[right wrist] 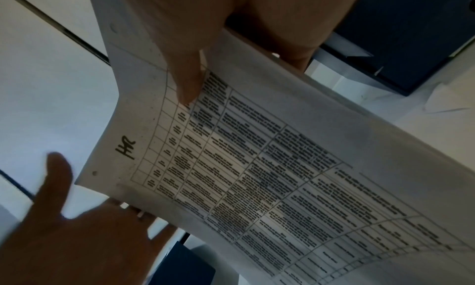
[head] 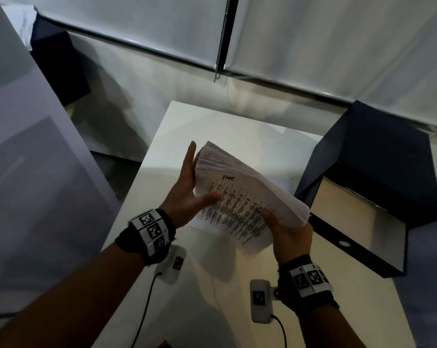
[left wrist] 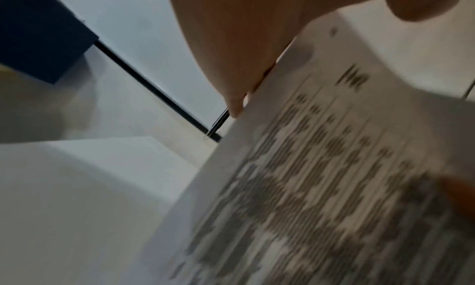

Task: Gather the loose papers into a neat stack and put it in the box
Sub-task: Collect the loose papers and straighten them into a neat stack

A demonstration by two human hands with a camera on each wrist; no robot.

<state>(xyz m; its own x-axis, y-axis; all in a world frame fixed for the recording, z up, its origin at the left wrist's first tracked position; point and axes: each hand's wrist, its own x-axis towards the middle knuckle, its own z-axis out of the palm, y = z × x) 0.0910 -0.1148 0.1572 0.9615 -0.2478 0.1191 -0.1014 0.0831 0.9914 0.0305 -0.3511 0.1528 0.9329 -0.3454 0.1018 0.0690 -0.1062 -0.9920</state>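
The right hand (head: 287, 234) grips the near right corner of the paper stack (head: 240, 197), thumb on the printed top sheet, fingers underneath. The left hand (head: 187, 192) is spread flat, straight fingers pressed against the stack's left edge. The stack is held tilted above the white tabletop (head: 212, 121), its sheets fanned unevenly. The dark blue box (head: 378, 187) stands open just right, at the tabletop's right edge.
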